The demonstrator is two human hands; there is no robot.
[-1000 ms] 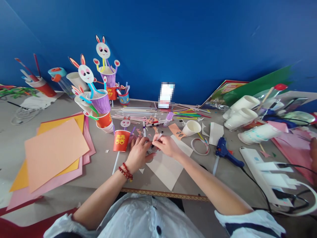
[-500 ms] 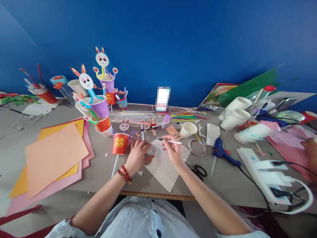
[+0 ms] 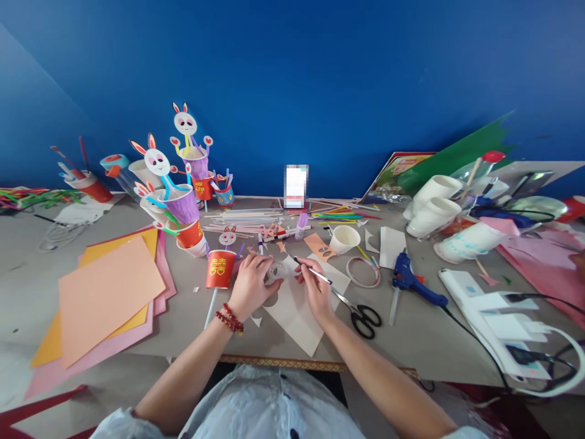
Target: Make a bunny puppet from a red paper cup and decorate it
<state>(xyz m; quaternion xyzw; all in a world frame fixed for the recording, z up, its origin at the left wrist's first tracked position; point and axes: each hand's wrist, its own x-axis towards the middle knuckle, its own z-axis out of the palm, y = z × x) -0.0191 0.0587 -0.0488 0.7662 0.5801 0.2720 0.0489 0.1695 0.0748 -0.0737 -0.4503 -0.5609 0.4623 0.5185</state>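
Observation:
My left hand, with a red bead bracelet at the wrist, curls its fingers and thumb round a clear round object. That object rests at the upper left of a white sheet of paper, and its exact kind is hard to make out. In my right hand is a slim pen with a dark tip, held over the same sheet and pointing toward the round object. Left of my left hand stands a red paper cup with a small rabbit face above it. Black-handled scissors lie right of the sheet.
Coloured paper sheets lie at left, near rabbit-decorated cups. A white cup, a tape roll, a blue glue gun and a power strip sit at right. A phone stands against the wall.
My right hand has shifted slightly down and left, and the pen is steeper with its tip nearer the round object. More of the scissors shows. The whole view has turned slightly.

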